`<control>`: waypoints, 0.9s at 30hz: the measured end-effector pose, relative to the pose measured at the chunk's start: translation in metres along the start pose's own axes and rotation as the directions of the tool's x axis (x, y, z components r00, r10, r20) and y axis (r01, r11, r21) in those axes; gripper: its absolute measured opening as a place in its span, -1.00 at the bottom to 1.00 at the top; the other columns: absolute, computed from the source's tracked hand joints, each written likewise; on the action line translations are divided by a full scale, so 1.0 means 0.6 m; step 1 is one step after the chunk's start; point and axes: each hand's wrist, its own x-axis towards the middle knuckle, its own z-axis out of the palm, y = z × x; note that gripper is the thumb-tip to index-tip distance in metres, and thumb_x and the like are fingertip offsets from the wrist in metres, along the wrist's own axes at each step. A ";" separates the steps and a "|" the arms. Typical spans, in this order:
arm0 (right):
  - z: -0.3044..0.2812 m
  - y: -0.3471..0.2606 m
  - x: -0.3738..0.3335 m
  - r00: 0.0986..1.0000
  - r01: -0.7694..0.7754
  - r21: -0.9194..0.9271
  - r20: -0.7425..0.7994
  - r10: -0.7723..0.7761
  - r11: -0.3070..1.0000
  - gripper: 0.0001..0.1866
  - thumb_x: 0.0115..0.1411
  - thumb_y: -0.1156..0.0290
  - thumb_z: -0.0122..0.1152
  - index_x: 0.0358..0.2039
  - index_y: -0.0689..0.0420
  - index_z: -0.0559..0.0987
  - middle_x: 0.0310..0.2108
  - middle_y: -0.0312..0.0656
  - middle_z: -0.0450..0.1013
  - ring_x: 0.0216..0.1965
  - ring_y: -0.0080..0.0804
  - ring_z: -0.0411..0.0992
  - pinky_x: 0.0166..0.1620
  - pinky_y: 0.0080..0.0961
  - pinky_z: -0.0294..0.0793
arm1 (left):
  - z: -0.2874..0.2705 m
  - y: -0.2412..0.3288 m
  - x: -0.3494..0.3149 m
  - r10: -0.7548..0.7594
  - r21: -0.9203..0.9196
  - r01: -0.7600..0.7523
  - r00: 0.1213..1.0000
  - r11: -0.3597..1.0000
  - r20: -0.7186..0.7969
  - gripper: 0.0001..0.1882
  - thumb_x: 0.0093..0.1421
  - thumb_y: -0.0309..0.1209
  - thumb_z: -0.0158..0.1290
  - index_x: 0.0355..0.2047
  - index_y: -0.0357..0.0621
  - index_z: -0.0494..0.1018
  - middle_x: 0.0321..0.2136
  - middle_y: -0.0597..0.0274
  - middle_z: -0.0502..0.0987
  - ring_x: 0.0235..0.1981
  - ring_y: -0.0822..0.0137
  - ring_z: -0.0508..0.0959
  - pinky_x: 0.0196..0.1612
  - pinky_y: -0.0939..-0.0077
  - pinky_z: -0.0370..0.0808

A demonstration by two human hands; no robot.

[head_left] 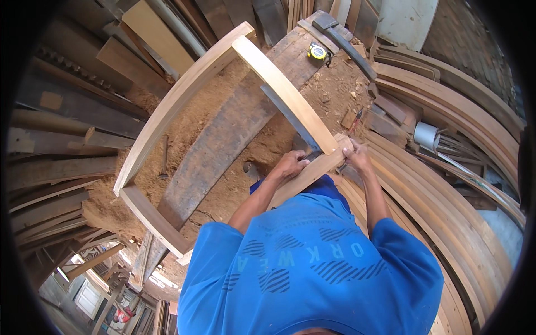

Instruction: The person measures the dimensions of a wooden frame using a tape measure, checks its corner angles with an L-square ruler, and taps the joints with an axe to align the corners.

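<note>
A rectangular wooden frame (285,89) of pale boards stretches in front of me, its near side against my lap. At its near right corner, a dark metal carpenter's square (289,116) has its blade along the inner face of the right-hand board. My left hand (292,166) is closed at that corner, its fingers pressing the square's other arm to the near board. My right hand (357,156) grips the outside of the same corner, thumb and fingers round the board's end. The underside of the left hand's grip is hidden.
Beneath the frame lies a worn plank bench (223,139) amid sawdust. On its far end are a yellow tape measure (317,52) and an adze-like tool (346,44). A hammer (164,159) lies in the sawdust. Stacked boards (446,195) crowd the right, more the left.
</note>
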 end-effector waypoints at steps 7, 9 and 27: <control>-0.035 0.005 0.031 0.991 0.029 -0.151 0.135 -0.008 0.988 -0.43 0.20 0.34 0.26 0.20 0.26 0.43 -0.24 -0.18 0.57 -0.38 -0.47 0.50 -0.35 -0.50 0.51 | 0.003 0.001 0.008 0.038 0.003 -0.038 0.999 0.999 -0.013 -0.76 0.23 -0.34 0.10 -0.23 -0.29 0.53 -0.45 0.20 0.55 -0.37 0.40 0.48 -0.21 0.38 0.45; -0.063 -0.024 0.061 0.973 0.046 -0.249 0.231 0.013 0.967 -0.45 0.19 0.28 0.29 0.15 0.26 0.47 -0.23 -0.09 0.59 -0.36 -0.34 0.55 -0.31 -0.40 0.54 | 0.001 0.001 0.005 0.063 0.009 -0.062 0.997 0.998 -0.037 -0.76 0.22 -0.34 0.10 -0.24 -0.29 0.53 -0.45 0.20 0.55 -0.37 0.40 0.48 -0.22 0.38 0.45; -0.172 -0.224 0.612 0.950 0.097 -0.911 -0.036 -0.311 0.401 -0.40 0.04 0.09 0.39 0.01 0.23 0.56 -0.08 0.15 0.55 -0.02 0.09 0.52 0.01 -0.13 0.50 | -0.025 -0.029 -0.191 -0.245 -0.367 -0.029 0.696 0.930 -0.675 -0.85 0.28 -0.44 0.05 -0.20 -0.25 0.44 -0.42 0.22 0.50 -0.36 0.41 0.46 -0.24 0.43 0.45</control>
